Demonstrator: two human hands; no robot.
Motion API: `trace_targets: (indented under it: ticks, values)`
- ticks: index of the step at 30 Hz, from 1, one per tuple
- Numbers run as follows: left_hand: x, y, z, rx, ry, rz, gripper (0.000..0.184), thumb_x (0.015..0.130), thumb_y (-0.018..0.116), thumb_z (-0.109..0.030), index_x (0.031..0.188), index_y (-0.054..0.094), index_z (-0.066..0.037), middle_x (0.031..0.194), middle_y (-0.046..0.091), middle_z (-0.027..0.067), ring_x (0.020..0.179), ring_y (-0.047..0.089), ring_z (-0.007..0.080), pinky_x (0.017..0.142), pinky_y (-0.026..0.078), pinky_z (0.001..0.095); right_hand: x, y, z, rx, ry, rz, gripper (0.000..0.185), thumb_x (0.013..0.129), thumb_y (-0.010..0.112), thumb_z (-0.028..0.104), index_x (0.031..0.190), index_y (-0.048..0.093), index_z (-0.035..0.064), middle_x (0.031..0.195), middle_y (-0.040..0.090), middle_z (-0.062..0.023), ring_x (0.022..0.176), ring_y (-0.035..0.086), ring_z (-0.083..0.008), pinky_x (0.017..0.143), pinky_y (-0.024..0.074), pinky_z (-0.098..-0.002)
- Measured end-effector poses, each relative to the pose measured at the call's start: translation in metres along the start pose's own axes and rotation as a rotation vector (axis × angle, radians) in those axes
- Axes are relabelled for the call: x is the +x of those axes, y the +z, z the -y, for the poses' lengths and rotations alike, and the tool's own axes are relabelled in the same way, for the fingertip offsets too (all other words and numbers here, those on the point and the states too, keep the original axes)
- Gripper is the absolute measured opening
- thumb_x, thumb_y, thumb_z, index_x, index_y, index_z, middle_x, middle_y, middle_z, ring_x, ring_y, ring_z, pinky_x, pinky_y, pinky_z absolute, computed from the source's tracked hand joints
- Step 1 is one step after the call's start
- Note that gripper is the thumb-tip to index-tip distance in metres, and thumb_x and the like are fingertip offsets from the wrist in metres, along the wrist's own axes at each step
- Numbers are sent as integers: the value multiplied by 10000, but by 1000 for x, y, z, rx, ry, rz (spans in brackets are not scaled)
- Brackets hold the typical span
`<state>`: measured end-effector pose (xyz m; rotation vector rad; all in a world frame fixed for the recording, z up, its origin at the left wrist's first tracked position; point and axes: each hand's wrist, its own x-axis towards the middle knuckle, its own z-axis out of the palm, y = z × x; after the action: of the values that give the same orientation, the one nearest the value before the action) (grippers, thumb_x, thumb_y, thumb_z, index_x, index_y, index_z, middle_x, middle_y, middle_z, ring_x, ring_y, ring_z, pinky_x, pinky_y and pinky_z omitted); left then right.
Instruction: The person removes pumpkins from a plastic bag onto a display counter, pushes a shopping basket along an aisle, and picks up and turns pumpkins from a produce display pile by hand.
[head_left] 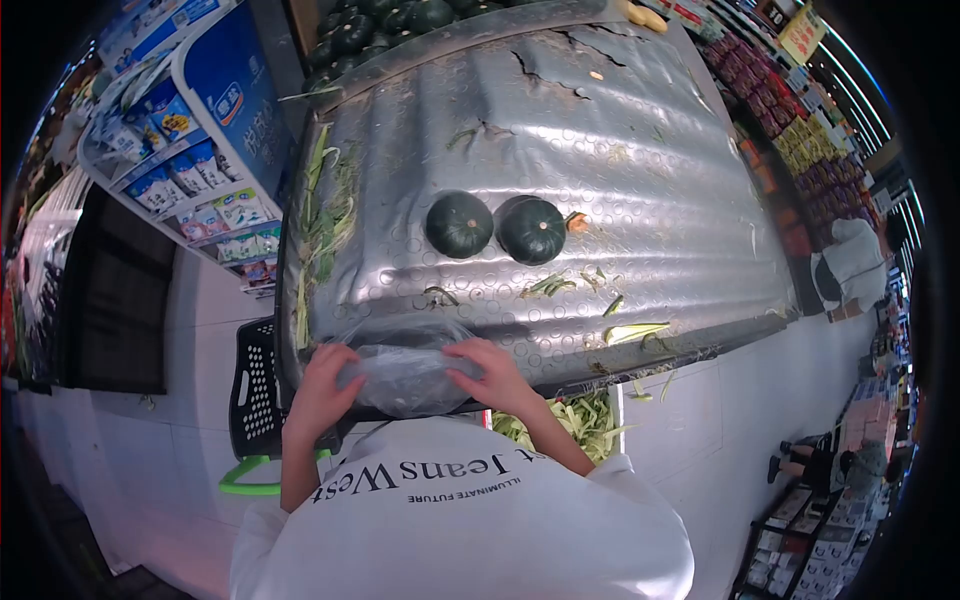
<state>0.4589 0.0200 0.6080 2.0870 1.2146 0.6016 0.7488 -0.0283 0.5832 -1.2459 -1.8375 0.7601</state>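
Left hand [328, 380]: fingers curled, pinching one side of plastic bag [405, 382] | right hand [492, 376]: also pinching, other side | bag: at near edge of table [660, 230] | beyond: two green pumpkins [459, 226], leaf scraps [549, 286] before them | at left: black basket [252, 395]

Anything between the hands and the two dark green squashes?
No sizeable obstacle visible: past the clear plastic bag held by left hand and right hand, only leaf scraps lie on the silvery mat short of the squashes.
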Motion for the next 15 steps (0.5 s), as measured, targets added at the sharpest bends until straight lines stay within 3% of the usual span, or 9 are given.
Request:
trace_targets:
  ticks: [1,2,6,7,10,15]
  values:
    - [-11,-1,-4,-24,-30,-34,240,774,691,-110,951,574,2,973,598,163,992,573,370,944,442,422,2,5,3,23,-11,1,336,776,716,81,1104,645,64,1011,646,-110,944,611,-272,830,484,-351]
    - [-18,-2,-12,-50,-61,-98,160,786,655,-50,916,579,2,913,608,156,897,593,358,808,481,409,7,9,5,45,-28,3,320,766,720,60,1080,656,53,984,656,-115,911,625,-263,806,494,-342]
    - [-51,-7,-11,68,-49,-272,167,771,656,-6,921,584,2,892,613,151,826,606,354,706,490,389,28,23,21,69,-178,78,295,741,709,6,1031,671,49,922,653,-100,826,629,-246,744,503,-323]
    - [-60,-14,-20,79,-164,-280,157,771,650,11,915,587,3,883,606,147,822,604,348,706,489,392,36,28,29,81,-249,89,293,731,708,-11,1015,676,50,905,650,-94,808,627,-239,723,504,-316]
    - [-95,-22,-5,294,-110,-498,194,734,660,33,912,595,-11,876,601,120,832,597,325,727,485,387,57,51,56,91,-475,40,317,686,709,-48,978,674,68,876,628,-69,777,595,-242,691,484,-327]
    - [-152,-40,18,540,-134,-660,227,730,657,8,948,618,-43,907,582,93,855,575,300,785,467,391,64,101,107,153,-766,15,287,654,700,-78,902,679,65,853,605,-42,750,567,-229,651,454,-331]
